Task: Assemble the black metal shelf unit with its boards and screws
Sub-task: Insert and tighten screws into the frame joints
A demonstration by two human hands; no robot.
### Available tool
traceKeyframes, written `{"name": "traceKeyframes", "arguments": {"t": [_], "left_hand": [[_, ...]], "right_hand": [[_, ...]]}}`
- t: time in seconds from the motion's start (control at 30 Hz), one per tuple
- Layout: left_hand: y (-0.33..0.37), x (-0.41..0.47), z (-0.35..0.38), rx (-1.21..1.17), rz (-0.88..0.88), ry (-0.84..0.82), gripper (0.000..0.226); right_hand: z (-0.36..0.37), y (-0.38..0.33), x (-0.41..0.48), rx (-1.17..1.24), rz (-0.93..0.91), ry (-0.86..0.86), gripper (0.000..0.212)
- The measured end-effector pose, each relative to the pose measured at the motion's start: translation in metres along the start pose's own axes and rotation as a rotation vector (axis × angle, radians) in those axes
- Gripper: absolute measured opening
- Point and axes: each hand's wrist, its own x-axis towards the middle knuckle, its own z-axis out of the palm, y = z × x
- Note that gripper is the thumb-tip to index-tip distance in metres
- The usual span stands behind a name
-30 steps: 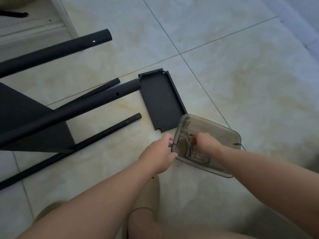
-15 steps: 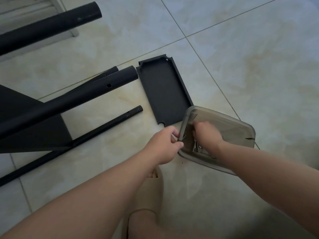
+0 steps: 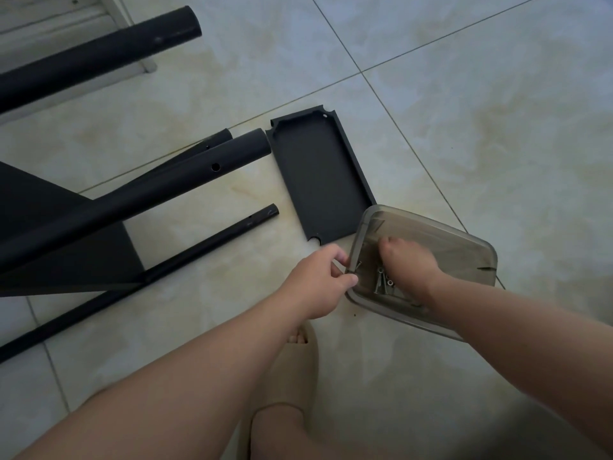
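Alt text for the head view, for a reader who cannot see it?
The right hand reaches among screws in a smoky plastic tray on the tiled floor while the left hand pinches its rim. Black metal tubes and a black board sit nearby.

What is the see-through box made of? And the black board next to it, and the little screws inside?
The box looks like smoky plastic: the floor shows through its walls. The black board seems to be thin metal with a dull, matte coat and bent-up edges, though hard plastic could look alike. The screws look like bare silvery metal, glinting a little.
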Motion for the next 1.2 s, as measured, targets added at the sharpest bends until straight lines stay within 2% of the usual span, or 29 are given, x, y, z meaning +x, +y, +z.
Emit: {"name": "traceKeyframes", "arguments": {"t": [0.2,0.3,0.47,0.6,0.73,0.8,0.9,1.0,1.1,1.2], "left_hand": [[-0.001,-0.001,0.002,0.0,-0.036,0.02,0.02],[-0.001,-0.005,-0.001,-0.025,-0.067,0.033,0.026],[0.011,-0.021,-0.017,-0.096,-0.116,0.113,0.018],[0.042,-0.043,-0.046,-0.442,-0.21,0.155,0.031],[0.067,-0.086,-0.085,-0.862,-0.27,0.1,0.047],[0.075,-0.112,-0.106,-0.973,-0.254,0.026,0.056],[0.084,-0.154,-0.139,-1.0,-0.188,-0.056,0.059],[0.086,-0.191,-0.168,-0.946,-0.154,-0.078,0.052],[0.072,-0.22,-0.196,-0.859,-0.182,0.057,0.044],[0.046,-0.248,-0.228,-0.843,-0.204,0.234,0.028]], "right_hand": [[-0.012,-0.002,-0.003,0.172,0.029,0.0,0.015],[-0.026,-0.006,-0.014,0.343,0.018,0.061,0.003],[-0.064,-0.012,-0.049,0.609,-0.046,0.205,0.005],[-0.116,-0.03,-0.088,0.829,-0.118,0.343,0.017],[-0.174,-0.066,-0.131,0.86,-0.297,0.463,0.023],[-0.202,-0.085,-0.152,0.852,-0.377,0.485,0.022],[-0.239,-0.115,-0.182,0.819,-0.516,0.498,0.023],[-0.265,-0.148,-0.205,0.834,-0.59,0.492,0.017],[-0.281,-0.179,-0.222,0.874,-0.598,0.53,0.005],[-0.293,-0.213,-0.229,0.872,-0.598,0.531,0.01]]}}
